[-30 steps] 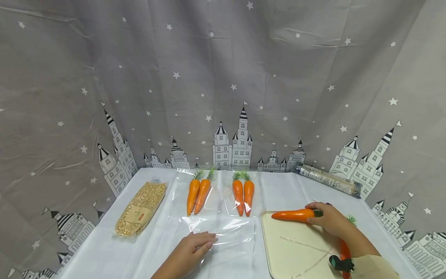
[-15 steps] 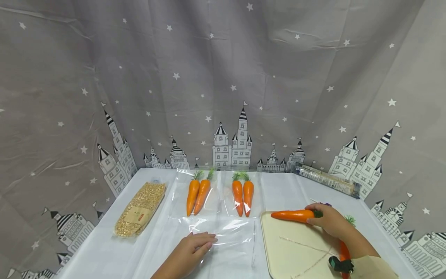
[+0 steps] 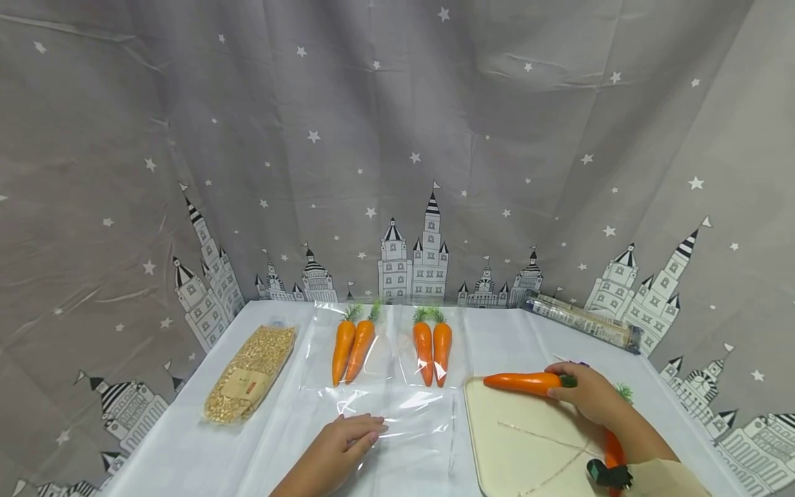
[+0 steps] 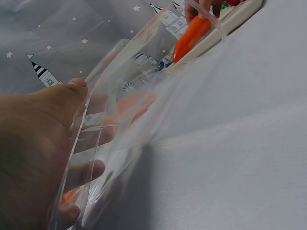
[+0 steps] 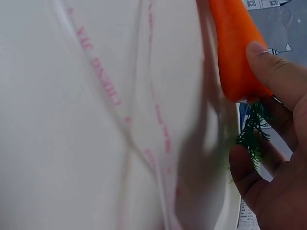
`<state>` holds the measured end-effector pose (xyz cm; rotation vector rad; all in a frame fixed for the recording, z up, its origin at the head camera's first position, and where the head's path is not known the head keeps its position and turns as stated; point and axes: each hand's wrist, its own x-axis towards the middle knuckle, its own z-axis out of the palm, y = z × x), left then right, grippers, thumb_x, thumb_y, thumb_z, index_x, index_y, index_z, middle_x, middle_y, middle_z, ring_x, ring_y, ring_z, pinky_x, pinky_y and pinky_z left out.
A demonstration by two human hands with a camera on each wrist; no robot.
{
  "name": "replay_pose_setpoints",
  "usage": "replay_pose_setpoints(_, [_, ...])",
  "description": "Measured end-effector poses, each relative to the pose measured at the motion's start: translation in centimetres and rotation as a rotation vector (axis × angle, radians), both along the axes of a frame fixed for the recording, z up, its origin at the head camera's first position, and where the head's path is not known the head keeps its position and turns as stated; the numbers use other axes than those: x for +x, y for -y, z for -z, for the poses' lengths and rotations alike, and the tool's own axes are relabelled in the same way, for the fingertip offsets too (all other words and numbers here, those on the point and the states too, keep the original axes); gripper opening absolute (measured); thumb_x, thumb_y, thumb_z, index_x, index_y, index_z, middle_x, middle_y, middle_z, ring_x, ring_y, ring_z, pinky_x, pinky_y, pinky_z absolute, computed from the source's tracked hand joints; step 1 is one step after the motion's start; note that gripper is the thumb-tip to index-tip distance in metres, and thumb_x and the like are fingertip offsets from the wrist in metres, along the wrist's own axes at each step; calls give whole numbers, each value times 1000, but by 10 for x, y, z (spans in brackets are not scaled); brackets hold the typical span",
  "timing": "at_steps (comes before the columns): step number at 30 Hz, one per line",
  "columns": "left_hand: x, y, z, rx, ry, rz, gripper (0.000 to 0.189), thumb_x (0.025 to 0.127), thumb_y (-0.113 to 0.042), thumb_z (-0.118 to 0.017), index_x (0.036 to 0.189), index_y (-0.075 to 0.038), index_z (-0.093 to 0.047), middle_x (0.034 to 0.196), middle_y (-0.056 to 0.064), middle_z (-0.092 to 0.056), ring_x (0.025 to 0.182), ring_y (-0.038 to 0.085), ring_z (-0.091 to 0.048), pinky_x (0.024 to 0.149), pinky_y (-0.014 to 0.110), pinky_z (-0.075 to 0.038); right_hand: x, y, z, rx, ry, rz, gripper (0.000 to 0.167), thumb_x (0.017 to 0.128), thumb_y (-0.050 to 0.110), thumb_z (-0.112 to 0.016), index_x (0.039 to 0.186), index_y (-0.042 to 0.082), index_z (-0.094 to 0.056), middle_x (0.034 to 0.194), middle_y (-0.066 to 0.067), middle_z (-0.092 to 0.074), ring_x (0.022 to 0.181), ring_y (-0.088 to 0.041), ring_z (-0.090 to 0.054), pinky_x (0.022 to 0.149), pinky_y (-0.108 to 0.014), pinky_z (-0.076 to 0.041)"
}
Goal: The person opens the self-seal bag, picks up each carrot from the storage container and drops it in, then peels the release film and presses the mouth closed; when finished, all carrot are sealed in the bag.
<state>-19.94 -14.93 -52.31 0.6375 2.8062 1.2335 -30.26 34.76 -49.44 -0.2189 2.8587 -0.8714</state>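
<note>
My right hand point(image 3: 586, 393) pinches the thick, leafy end of an orange carrot point(image 3: 518, 383) above the back edge of a cream tray point(image 3: 522, 442). The thumb lies against the carrot's side, and green leaves point(image 5: 252, 129) hang among the fingers in the right wrist view. My left hand point(image 3: 341, 445) rests on a clear plastic bag point(image 3: 416, 428) left of the tray, fingers fairly straight. In the left wrist view its fingers point(image 4: 86, 173) show through the bag's film; which layer they lie between, I cannot tell. Another carrot point(image 3: 613, 452) is partly hidden under the right forearm.
Behind the bag lie two carrots point(image 3: 354, 352) and another pair of carrots point(image 3: 433, 353), each pair on clear plastic. A bag of yellow grains point(image 3: 251, 373) lies at the left. A long wrapped package point(image 3: 584, 321) sits at the back right, before a grey curtain point(image 3: 348, 172).
</note>
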Motion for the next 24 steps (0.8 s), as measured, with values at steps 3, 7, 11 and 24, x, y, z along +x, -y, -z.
replay_pose_setpoints(3, [0,0,-1,0,-9,6,33,108,-43,-56,125,-23,-77,130,-9,-74,130,27,-65,112,63,-44,2,-1,0,6,-22,6,54,92,46,-79,135,15,-68,141,-18,-64,136,-51,-51,109,-74,-38])
replay_pose_setpoints(7, [0,0,0,0,-12,10,33,108,-43,-57,125,-23,-77,130,-8,-74,130,26,-65,112,65,-42,6,-1,-1,4,-61,4,53,92,48,-79,134,17,-69,142,-20,-63,137,-53,-49,108,-75,-38])
replay_pose_setpoints(11, [0,-1,0,-3,-2,10,34,108,-42,-57,127,-22,-77,131,-7,-74,131,27,-65,114,69,-37,12,1,-4,-4,-83,0,51,92,45,-79,134,17,-69,142,-19,-64,137,-52,-50,108,-75,-38])
replay_pose_setpoints(24, [-1,0,1,-16,67,-8,40,107,-50,-55,128,-24,-76,133,-8,-73,134,30,-62,117,72,-31,29,18,-19,-18,-154,-27,48,89,37,-83,131,17,-71,138,-15,-68,134,-50,-54,105,-73,-43])
